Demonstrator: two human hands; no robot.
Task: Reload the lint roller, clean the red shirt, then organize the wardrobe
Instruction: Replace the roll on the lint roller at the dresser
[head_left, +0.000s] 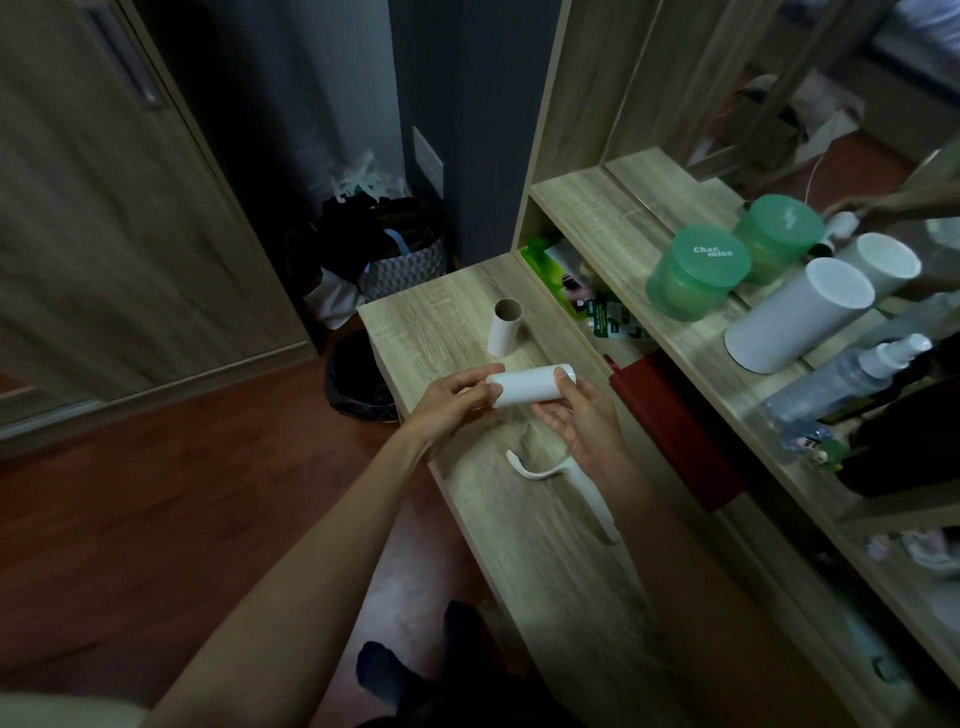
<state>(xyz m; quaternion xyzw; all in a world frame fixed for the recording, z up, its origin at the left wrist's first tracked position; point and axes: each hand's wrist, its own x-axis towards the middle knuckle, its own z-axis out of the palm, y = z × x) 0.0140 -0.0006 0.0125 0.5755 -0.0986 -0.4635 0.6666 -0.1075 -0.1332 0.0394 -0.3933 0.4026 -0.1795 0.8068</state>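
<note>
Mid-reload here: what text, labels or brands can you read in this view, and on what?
"Char miss": white letters on the lid of the nearer green jar on the shelf.
Green packets under that shelf: print too small and blurred to read.
Spray bottle: label blurred, unreadable.
White roll: no print shows.

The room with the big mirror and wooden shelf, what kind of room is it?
Probably a bedroom's dressing corner: a mirror over a shelf with a green jar and a spray bottle, a wardrobe door, and a basket of clothes on the floor.
</note>
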